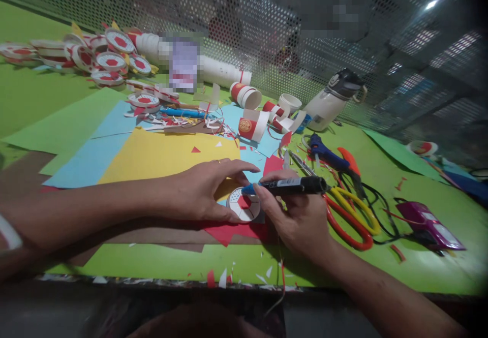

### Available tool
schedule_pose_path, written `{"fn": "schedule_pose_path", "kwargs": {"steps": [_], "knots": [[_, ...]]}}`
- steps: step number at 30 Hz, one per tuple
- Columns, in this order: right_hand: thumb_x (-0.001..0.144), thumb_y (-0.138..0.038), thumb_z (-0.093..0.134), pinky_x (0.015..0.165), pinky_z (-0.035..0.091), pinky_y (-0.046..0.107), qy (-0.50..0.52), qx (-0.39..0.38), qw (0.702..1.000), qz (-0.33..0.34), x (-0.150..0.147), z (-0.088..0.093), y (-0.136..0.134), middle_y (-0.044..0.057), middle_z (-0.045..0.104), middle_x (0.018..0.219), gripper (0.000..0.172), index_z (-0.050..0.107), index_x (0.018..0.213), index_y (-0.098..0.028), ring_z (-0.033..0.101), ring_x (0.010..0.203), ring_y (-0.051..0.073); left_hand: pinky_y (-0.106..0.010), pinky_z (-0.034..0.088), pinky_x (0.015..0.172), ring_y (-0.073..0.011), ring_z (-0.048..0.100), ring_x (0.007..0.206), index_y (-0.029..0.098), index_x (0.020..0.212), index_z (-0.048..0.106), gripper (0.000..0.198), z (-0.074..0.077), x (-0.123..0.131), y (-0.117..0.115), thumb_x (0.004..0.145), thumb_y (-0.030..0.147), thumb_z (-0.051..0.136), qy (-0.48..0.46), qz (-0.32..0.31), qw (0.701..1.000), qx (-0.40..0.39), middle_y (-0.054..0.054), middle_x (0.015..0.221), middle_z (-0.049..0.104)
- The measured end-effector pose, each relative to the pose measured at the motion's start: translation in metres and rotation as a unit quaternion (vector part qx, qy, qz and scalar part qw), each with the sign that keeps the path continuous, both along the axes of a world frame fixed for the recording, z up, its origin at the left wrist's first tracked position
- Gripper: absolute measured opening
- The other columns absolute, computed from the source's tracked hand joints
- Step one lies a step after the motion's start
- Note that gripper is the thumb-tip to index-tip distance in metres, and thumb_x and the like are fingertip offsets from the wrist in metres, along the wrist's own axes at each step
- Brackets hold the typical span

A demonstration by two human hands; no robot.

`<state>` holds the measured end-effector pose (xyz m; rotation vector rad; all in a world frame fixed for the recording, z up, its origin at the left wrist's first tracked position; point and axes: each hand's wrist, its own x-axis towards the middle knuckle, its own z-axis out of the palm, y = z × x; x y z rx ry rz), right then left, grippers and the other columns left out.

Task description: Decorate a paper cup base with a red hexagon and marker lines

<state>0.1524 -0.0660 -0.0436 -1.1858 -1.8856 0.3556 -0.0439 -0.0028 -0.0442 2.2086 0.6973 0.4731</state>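
Observation:
My left hand steadies a small round white paper disc, thumb and fingers curved around its left and far edges. The disc has a red hexagon at its centre, dark dividing lines, and blue dots in its upper left part. In my right hand is a black and blue marker, held almost level. Its blue end meets the top of the disc. Beneath my hands lie sheets of yellow paper, red and brown paper.
Scissors with red and yellow handles lie right of my right hand, beside a blue glue gun and a purple device. Similar decorated discs pile up at the far left. Cut paper cups and a bottle stand farther back.

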Motion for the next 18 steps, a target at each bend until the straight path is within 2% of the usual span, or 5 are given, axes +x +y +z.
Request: {"fn": "schedule_pose_path", "kwargs": {"steps": [7, 11, 15, 18], "knots": [[0.087, -0.022, 0.059, 0.06, 0.053, 0.026, -0.006, 0.003, 1.0, 0.009, -0.0004, -0.0007, -0.0013, -0.002, 0.066, 0.066, 0.006, 0.056, 0.092, -0.02, 0.066, 0.059, 0.015, -0.032, 0.044, 0.097, -0.0225, 0.055, 0.115, 0.02, 0.134, 0.043, 0.07, -0.0018, -0.0006, -0.0001, 0.072, 0.028, 0.074, -0.031, -0.027, 0.999, -0.004, -0.005, 0.127, 0.058], [0.087, -0.022, 0.059, 0.06, 0.053, 0.027, -0.008, 0.01, 1.0, 0.002, 0.0003, 0.0, -0.0017, -0.001, 0.067, 0.069, 0.006, 0.056, 0.092, -0.02, 0.065, 0.057, 0.014, -0.035, 0.044, 0.099, -0.0248, 0.054, 0.119, 0.022, 0.134, 0.043, 0.07, -0.0013, -0.0016, -0.0011, 0.071, 0.027, 0.074, -0.048, -0.023, 0.997, -0.049, -0.006, 0.131, 0.056], [0.087, -0.021, 0.058, 0.056, 0.052, 0.025, -0.023, 0.011, 1.0, 0.002, 0.0005, 0.0008, -0.0023, -0.002, 0.066, 0.065, 0.004, 0.057, 0.09, -0.02, 0.062, 0.051, 0.012, -0.034, 0.045, 0.098, -0.0232, 0.055, 0.119, 0.025, 0.137, 0.039, 0.072, -0.0019, -0.0021, -0.0001, 0.073, 0.026, 0.073, -0.055, -0.03, 0.993, -0.102, -0.005, 0.131, 0.057], [0.086, -0.021, 0.059, 0.055, 0.052, 0.024, -0.008, 0.007, 1.0, 0.0, -0.001, 0.0025, -0.0043, -0.001, 0.067, 0.068, 0.005, 0.057, 0.09, -0.02, 0.064, 0.056, 0.013, -0.034, 0.045, 0.097, -0.0231, 0.056, 0.117, 0.025, 0.137, 0.039, 0.076, -0.002, -0.0015, 0.0018, 0.071, 0.029, 0.075, -0.051, -0.026, 0.994, -0.091, -0.005, 0.126, 0.06]]}}
